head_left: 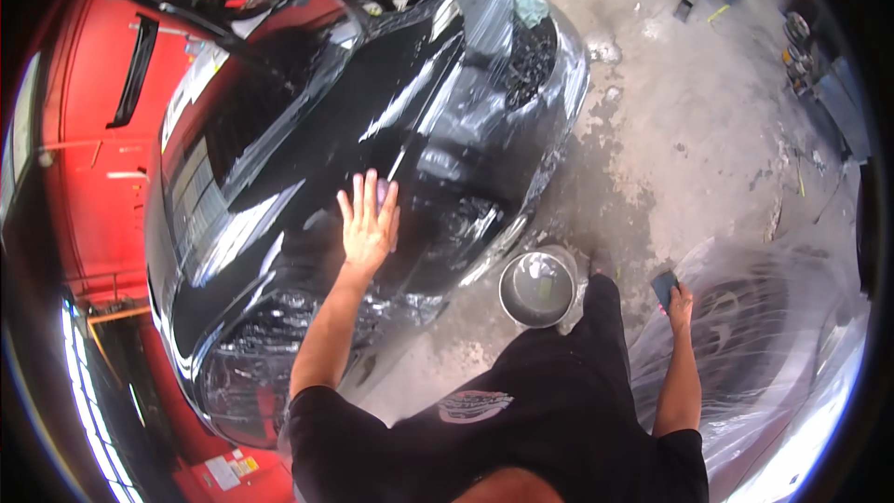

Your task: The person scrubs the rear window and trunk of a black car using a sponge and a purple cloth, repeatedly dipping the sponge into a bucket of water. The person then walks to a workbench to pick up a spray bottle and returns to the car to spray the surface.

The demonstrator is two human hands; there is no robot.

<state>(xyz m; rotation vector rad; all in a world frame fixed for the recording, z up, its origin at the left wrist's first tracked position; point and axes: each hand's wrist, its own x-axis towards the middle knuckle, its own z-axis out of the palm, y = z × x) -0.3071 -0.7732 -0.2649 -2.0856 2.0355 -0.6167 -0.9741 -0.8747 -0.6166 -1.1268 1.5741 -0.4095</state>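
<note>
a person in dark clothes leans over a black car body (372, 121), seen from above. the left hand (369, 228) lies on a glossy panel, palm down, its fingers straight and slightly spread; a small purplish patch shows beside them, but whether it is something held cannot be told. the right hand (683, 305), well apart from the car, has its fingers closed around a dark flat pad (664, 288), out to the person's right. between car and legs, a round metal bucket (510, 307) stands on the stained floor (670, 158).

for good handling, the left palm would best stay flat and light, so the whole surface is felt evenly; the pad would best be kept clear of the floor, so no grit reaches the gloss. the bucket sits near the feet, so steps there call for care.
</note>
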